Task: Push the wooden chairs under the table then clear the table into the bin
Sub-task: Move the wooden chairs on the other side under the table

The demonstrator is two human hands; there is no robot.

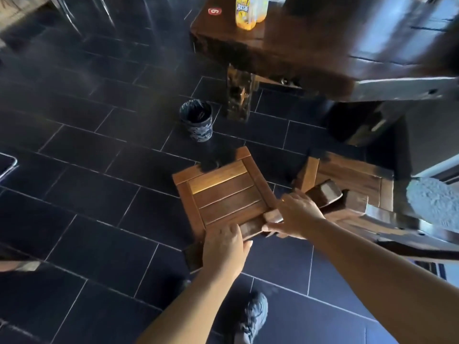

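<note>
Wooden chair (223, 194) stands on the floor short of the table (310, 53), both hands clasping its backrest: left hand (224, 247) and right hand (296, 214) wrapped tight, likely to steer it under. Bin (196, 122) waits beside the table leg.

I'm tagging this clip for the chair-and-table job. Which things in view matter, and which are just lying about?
Matter: wooden chair under both hands (left hand, right hand); second chair; table; yellow bottles; red item; bin.

Lying about: metal chair legs, shoe.
</note>
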